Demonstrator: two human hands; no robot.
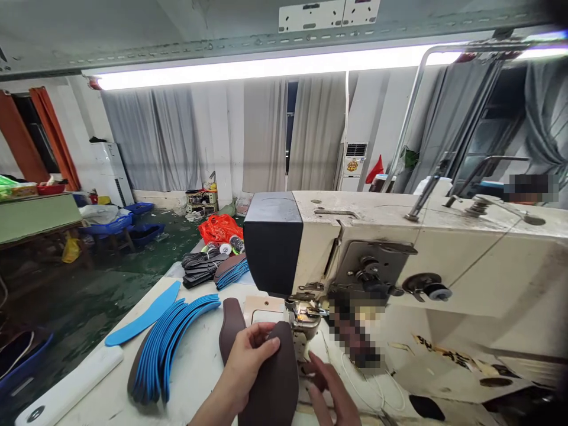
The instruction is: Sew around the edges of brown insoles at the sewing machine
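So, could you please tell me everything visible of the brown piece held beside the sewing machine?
The brown piece is a flat, dark panel, smooth and leather-like in look, with a rounded upper end and sides that widen downward; its lower end runs out of the picture. The left grip holds it near the top, thumb on its face, close to the sewing machine. The right grip is beside its right edge; contact cannot be told.

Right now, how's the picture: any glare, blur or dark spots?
Head view: the tube light glares white; head view: the floor at left is dim; head view: a pixelated patch hides detail below the machine head, but the left hand and brown piece look fairly sharp.
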